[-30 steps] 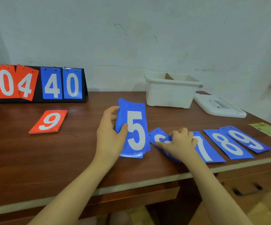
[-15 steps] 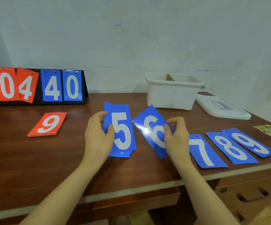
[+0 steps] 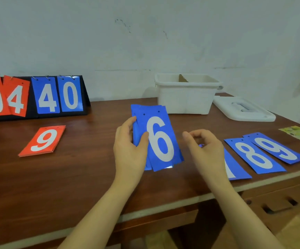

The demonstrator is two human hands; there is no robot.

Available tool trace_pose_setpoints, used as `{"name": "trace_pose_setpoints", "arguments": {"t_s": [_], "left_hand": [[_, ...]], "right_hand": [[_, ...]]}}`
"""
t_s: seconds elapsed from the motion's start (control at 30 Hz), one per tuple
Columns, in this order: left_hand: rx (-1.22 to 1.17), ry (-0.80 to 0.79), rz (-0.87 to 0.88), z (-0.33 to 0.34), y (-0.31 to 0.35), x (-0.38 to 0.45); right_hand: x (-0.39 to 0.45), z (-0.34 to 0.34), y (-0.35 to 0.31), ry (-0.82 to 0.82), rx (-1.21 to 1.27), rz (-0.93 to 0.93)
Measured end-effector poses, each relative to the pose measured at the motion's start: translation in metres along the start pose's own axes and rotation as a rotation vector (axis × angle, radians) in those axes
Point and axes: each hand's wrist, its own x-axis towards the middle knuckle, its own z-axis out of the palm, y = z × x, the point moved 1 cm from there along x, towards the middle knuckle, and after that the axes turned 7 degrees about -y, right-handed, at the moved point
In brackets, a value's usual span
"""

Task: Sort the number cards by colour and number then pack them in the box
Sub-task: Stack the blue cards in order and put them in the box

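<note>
Risk, as I judge it: the blue stack (image 3: 156, 139), topped by 6 and fanned at its lower edge, may slip or shuffle out of order, since only my left hand (image 3: 129, 150) pinches it, thumb on the face, above the surface (image 3: 73, 177). My right hand (image 3: 204, 150) hovers beside it, fingers loosely curled and holding nothing, over card 7 (image 3: 235, 169). The box (image 3: 187, 94) stands open behind.

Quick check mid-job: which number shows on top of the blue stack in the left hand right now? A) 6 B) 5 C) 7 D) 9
A: the top card of the blue stack gripped by the left hand shows a white 6; the blue 8 and blue 9 lie flat on the table.
</note>
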Motion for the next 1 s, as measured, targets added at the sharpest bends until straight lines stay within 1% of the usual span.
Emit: {"name": "trace_pose_setpoints", "arguments": {"t_s": [0.07,0.1,0.2,0.23,0.3,0.47,0.53,0.6,0.67,0.77,0.83,0.87,0.93,1.0], "left_hand": [[-0.027,-0.003,-0.032,0.012,0.000,0.002],[-0.029,-0.010,-0.041,0.019,0.001,0.004],[-0.022,-0.052,-0.033,0.038,0.005,0.005],[-0.016,-0.067,-0.025,0.044,0.006,0.005],[0.004,-0.085,-0.014,0.053,0.008,0.005],[0.055,-0.089,-0.009,0.056,0.002,0.005],[0.082,-0.067,-0.007,0.052,0.000,0.005],[0.122,-0.023,0.003,0.047,-0.001,0.005],[0.155,0.020,0.014,0.043,-0.002,0.005],[0.212,0.013,0.036,0.044,-0.003,0.004],[0.220,-0.014,0.047,0.048,-0.002,0.003],[0.205,-0.029,0.050,0.051,-0.002,0.002],[0.160,-0.065,0.055,0.055,0.000,0.000],[0.125,-0.097,0.078,0.059,0.002,-0.002]], "right_hand": [[0.011,-0.027,0.020,0.027,-0.304,0.006],[0.017,-0.039,0.031,0.010,-0.449,0.051],[0.025,-0.066,0.051,-0.130,-0.804,0.301],[0.024,-0.070,0.054,-0.175,-0.870,0.360],[0.020,-0.071,0.057,-0.223,-0.879,0.421],[0.029,-0.063,0.053,-0.306,-0.764,0.480],[0.033,-0.058,0.053,-0.287,-0.653,0.391],[0.031,-0.052,0.054,-0.274,-0.440,0.275],[0.026,-0.051,0.052,-0.200,-0.267,0.146],[0.019,-0.054,0.040,0.018,-0.061,-0.045],[0.018,-0.055,0.031,0.133,0.142,-0.097],[0.019,-0.053,0.027,0.155,0.248,-0.090],[0.020,-0.044,0.021,0.106,0.402,-0.031],[0.021,-0.028,0.019,0.018,0.395,-0.004]]}}
